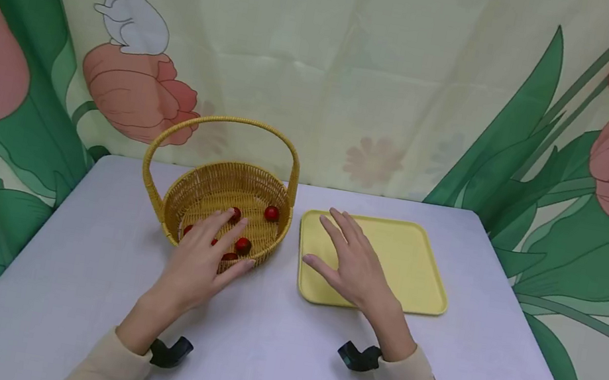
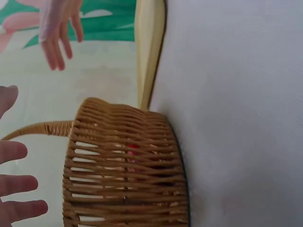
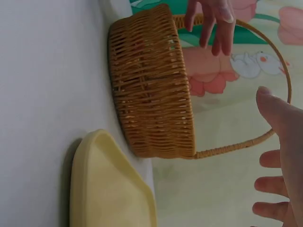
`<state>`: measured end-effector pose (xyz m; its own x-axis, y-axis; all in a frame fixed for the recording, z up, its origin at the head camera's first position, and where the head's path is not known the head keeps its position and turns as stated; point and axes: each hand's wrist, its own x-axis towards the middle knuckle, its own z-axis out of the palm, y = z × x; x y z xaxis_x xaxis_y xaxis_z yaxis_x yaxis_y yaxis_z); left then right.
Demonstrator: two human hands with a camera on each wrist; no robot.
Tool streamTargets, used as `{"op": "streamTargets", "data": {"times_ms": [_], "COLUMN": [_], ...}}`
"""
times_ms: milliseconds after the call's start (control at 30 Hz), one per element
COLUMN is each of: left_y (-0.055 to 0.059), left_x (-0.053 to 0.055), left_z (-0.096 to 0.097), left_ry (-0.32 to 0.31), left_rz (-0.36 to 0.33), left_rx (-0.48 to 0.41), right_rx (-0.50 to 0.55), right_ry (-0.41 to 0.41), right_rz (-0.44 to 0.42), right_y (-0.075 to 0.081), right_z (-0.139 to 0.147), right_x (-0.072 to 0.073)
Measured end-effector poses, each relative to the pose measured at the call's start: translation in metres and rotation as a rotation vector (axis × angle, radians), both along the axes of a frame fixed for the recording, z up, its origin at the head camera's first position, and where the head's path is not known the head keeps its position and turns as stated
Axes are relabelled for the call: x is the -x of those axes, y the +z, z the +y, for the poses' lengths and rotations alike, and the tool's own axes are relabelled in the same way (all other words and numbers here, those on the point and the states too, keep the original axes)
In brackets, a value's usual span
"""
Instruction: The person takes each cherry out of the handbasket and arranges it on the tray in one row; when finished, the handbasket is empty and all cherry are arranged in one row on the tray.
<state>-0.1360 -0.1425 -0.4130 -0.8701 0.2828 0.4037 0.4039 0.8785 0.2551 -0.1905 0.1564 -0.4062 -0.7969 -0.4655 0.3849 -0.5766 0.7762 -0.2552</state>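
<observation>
A wicker basket [image 1: 221,179] with a tall arched handle stands left of centre and holds several small, round, dark red things [image 1: 271,213]. Over its near side hovers my left hand [image 1: 195,271], fingers spread, partly hiding the contents. In the left wrist view, those fingertips are above the rim of the woven wall [image 2: 123,175]. To the right lies a shallow pale yellow tray [image 1: 400,266] with nothing on it. My right hand [image 1: 357,267] hangs over the tray's left part, fingers extended and thumb apart. Neither hand holds anything.
A white cloth covers the table [image 1: 264,358]. Directly behind it hangs a fabric backdrop [image 1: 300,68] printed with tulips and a white rabbit. The basket's handle [image 1: 255,123] arches high above the rim. A narrow gap separates basket and tray.
</observation>
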Motion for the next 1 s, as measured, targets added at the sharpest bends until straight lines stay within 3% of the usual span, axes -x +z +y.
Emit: {"op": "streamTargets", "data": {"times_ms": [300, 467, 667, 800, 1000], "left_y": [-0.011, -0.018, -0.026, -0.036, -0.048], "left_x": [-0.009, -0.012, -0.017, -0.019, -0.021], "left_z": [-0.019, -0.029, -0.04, -0.044, -0.047], "left_ry": [0.084, 0.115, 0.156, 0.202, 0.273], "left_rz": [0.121, 0.144, 0.133, 0.162, 0.068], "left_rx": [-0.095, -0.123, -0.168, -0.218, -0.381], "right_rx": [0.095, 0.124, 0.168, 0.193, 0.202], "right_ry": [0.074, 0.109, 0.162, 0.176, 0.181], "right_rz": [0.019, 0.018, 0.007, -0.026, -0.064], "right_y": [0.011, 0.012, 0.011, 0.01, 0.007], "right_z": [-0.023, -0.035, -0.049, -0.057, -0.067], "right_x": [0.015, 0.024, 0.032, 0.037, 0.042]}}
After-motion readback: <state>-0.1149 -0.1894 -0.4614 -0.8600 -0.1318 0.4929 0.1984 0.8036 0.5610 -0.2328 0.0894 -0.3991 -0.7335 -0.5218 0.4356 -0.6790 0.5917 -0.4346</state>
